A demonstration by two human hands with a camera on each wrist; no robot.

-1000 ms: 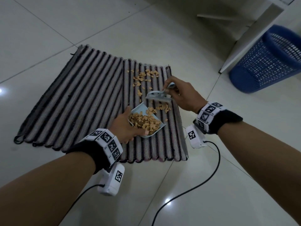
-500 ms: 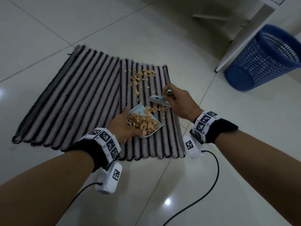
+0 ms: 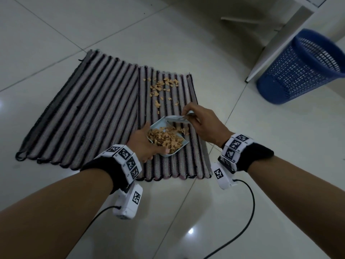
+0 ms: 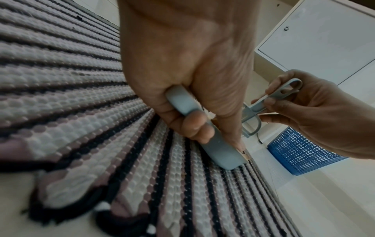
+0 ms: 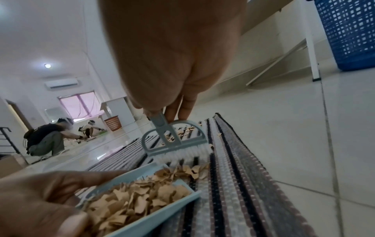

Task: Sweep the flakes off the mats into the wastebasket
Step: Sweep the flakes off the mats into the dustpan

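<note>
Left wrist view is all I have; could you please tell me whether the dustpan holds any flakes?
Observer: Yes, the dustpan is heaped with flakes.
Operator: Thank you. Where are the brush's bristles?
Observer: The brush has its bristles down on the right mat, just beyond the dustpan's open edge, with a small pile between them.
Operator: Is there more to sweep?
Observer: Yes, loose flakes lie scattered at that mat's far end.
</note>
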